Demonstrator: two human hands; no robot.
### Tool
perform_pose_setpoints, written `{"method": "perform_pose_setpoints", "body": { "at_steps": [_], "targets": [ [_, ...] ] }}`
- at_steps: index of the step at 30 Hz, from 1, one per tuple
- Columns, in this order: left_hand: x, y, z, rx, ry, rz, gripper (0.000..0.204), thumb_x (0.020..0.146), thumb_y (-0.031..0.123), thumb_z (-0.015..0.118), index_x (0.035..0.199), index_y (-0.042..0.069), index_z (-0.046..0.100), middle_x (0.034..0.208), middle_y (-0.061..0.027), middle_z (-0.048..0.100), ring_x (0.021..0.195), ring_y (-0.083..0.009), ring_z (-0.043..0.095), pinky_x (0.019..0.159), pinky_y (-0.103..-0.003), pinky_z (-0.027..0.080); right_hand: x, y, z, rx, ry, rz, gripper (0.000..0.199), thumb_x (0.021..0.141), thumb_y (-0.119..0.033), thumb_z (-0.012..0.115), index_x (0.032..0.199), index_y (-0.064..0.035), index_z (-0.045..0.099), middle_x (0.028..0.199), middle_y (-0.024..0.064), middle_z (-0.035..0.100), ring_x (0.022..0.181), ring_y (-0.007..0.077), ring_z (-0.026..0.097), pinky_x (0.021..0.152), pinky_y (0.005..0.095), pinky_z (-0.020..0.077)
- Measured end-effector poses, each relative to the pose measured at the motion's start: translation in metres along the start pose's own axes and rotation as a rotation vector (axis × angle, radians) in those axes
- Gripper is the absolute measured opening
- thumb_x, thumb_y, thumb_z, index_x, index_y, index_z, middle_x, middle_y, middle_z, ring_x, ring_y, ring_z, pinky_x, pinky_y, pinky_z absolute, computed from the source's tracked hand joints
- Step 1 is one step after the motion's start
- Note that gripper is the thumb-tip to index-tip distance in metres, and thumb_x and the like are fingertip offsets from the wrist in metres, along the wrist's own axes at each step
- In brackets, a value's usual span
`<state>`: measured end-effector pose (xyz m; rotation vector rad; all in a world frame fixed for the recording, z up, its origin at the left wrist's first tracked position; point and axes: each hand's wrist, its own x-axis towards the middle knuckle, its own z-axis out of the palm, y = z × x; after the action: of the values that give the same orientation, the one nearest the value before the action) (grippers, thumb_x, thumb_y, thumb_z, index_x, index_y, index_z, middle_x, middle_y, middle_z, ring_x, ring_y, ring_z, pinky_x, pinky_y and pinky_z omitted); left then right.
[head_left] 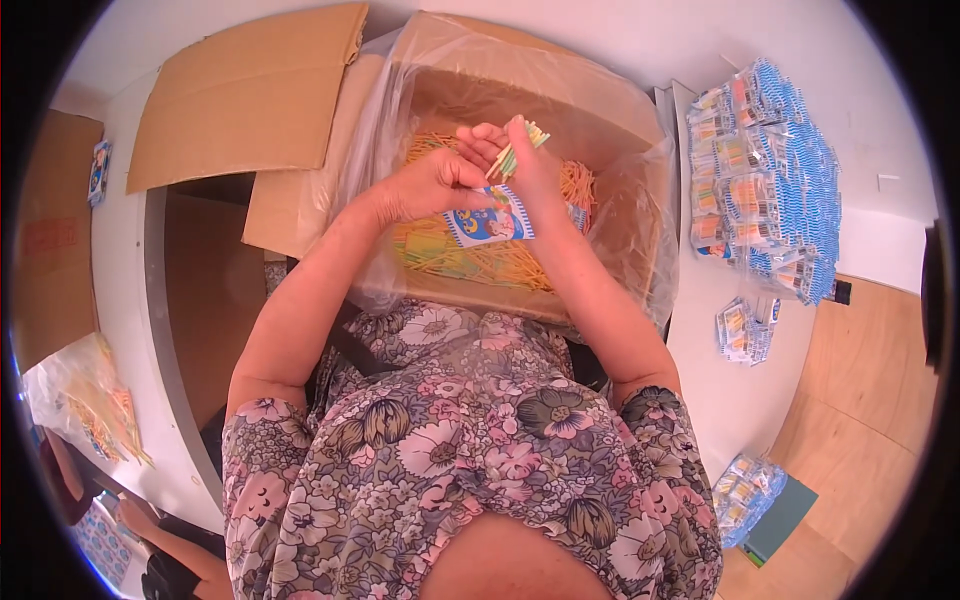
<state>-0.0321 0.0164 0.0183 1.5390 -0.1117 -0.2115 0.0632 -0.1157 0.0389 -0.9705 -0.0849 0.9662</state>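
Near centre, above the plastic-lined cardboard box (pixel 620 110) of loose sticks (pixel 470 262), left hand (pixel 425 188) w/ fingers curled pinching a blue-white packet (pixel 490 222), right hand (pixel 520 150) just beyond, fingers pressed round a stick bundle (pixel 520 145); filled packets (pixel 765 170) stacked far right on bench (pixel 870 110).

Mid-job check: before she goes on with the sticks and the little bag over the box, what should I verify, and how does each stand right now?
1. Sticks gripped: ok. The right hand pinches a small bundle, tips pointing up.
2. Bag in hand: ok. The left hand holds it by its top edge.
3. Bag mouth open: cannot tell; the fingers hide it.
4. Hands over the box: ok, so dropped sticks would likely fall into the liner.
5. Loose stock left in the box: ok, plenty.
6. Room for finished packs on the table: ok, bare surface lies beside the stack.
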Motion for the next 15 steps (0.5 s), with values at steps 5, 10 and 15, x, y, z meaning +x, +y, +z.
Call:
{"method": "perform_pose_setpoints", "body": {
  "at_steps": [5, 10, 15],
  "targets": [
    [0.0, 0.006, -0.001, 0.003, 0.016, -0.006, 0.015, 0.084, 0.011, 0.065, 0.095, 0.001, 0.068, 0.082, -0.0015, 0.066, 0.079, -0.0068, 0.057, 0.073, -0.024, 0.047, -0.01, -0.006, 0.005, -0.059, 0.018, -0.009, 0.03, 0.096, -0.031, 0.046, 0.1, -0.0019, 0.05, 0.119, 0.0179, 0.056, 0.108, 0.0249, 0.056, 0.093, 0.0372, 0.046],
    [0.0, 0.006, -0.001, 0.108, 0.032, 0.079, 0.014, 0.083, 0.007, 0.064, 0.095, 0.001, 0.068, 0.081, -0.0016, 0.066, 0.08, -0.0066, 0.057, 0.076, -0.026, 0.047, -0.013, 0.002, 0.008, -0.046, 0.094, -0.098, 0.031, 0.094, -0.026, 0.051, 0.111, -0.0017, 0.043, 0.115, 0.0182, 0.055, 0.108, 0.0295, 0.056, 0.085, 0.0387, 0.0509],
    [0.002, 0.001, 0.004, 0.054, 0.051, 0.154, 0.014, 0.083, 0.007, 0.064, 0.095, 0.001, 0.068, 0.08, -0.0003, 0.065, 0.079, -0.0066, 0.056, 0.078, -0.025, 0.046, -0.011, 0.004, 0.004, -0.11, 0.005, -0.097, 0.027, 0.093, -0.027, 0.053, 0.105, -0.0046, 0.046, 0.104, 0.0171, 0.06, 0.101, 0.0269, 0.059, 0.082, 0.0372, 0.0513]
  ]
}}
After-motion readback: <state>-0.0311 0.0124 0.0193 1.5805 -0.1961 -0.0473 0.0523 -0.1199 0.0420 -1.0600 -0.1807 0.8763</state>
